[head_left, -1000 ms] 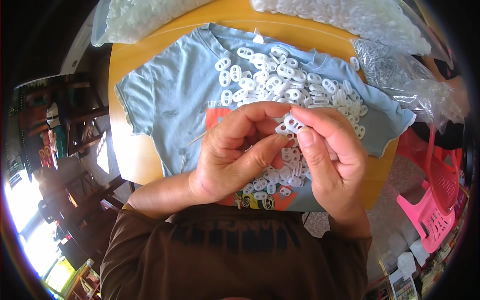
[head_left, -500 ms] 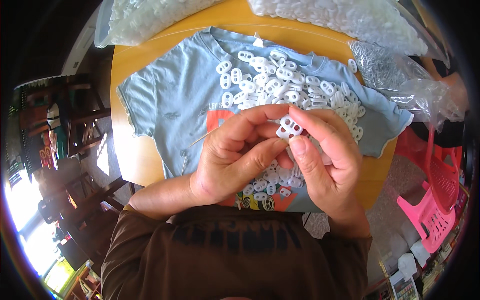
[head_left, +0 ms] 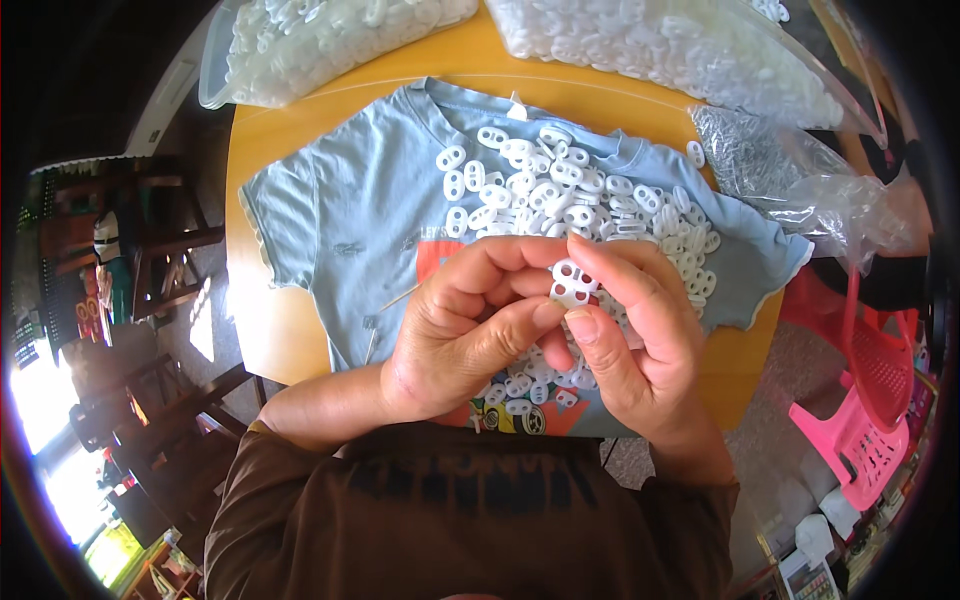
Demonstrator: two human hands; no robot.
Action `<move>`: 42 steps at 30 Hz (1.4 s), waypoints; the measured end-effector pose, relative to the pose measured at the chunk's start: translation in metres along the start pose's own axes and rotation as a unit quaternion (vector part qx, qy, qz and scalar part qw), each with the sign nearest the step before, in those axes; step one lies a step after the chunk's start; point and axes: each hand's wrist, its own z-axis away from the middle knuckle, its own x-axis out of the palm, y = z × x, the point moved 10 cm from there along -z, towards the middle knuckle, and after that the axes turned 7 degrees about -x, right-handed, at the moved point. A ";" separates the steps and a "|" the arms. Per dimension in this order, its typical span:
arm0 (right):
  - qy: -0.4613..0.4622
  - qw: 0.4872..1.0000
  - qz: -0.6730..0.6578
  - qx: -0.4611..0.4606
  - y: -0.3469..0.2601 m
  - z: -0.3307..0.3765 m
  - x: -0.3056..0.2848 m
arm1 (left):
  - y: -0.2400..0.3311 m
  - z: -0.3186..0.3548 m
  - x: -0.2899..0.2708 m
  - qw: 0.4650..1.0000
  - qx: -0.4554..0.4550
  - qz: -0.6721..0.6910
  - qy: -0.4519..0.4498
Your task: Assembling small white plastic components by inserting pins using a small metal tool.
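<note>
My left hand (head_left: 462, 330) and my right hand (head_left: 632, 345) meet over a light blue T-shirt (head_left: 360, 215) spread on a round orange table (head_left: 275, 325). Between the fingertips of both hands sits a small white two-hole plastic piece (head_left: 572, 283). A heap of several similar white plastic pieces (head_left: 570, 195) lies on the shirt just beyond my fingers, and more show below my hands. A thin metal pin (head_left: 385, 312) lies on the shirt left of my left hand.
Clear plastic bags of white pieces lie at the far left (head_left: 320, 40) and far right (head_left: 680, 50) of the table. A crumpled clear bag (head_left: 800, 190) sits at the right edge. Pink plastic chairs (head_left: 870, 400) stand right; dark wooden furniture (head_left: 130, 260) left.
Both hands have stayed together over the shirt, shifting the white piece slightly between the fingertips. The heap and bags have not moved.
</note>
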 end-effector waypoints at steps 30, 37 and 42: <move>0.022 0.995 0.031 -0.096 -0.013 0.001 0.000 | 0.005 0.006 0.004 0.998 0.055 -0.021 0.003; 0.006 0.993 0.111 -0.040 -0.011 0.000 0.010 | 0.000 0.001 -0.007 1.000 0.029 0.009 -0.005; 0.027 0.973 0.223 -0.060 -0.022 0.015 0.010 | 0.010 -0.004 -0.002 0.998 0.042 0.019 -0.034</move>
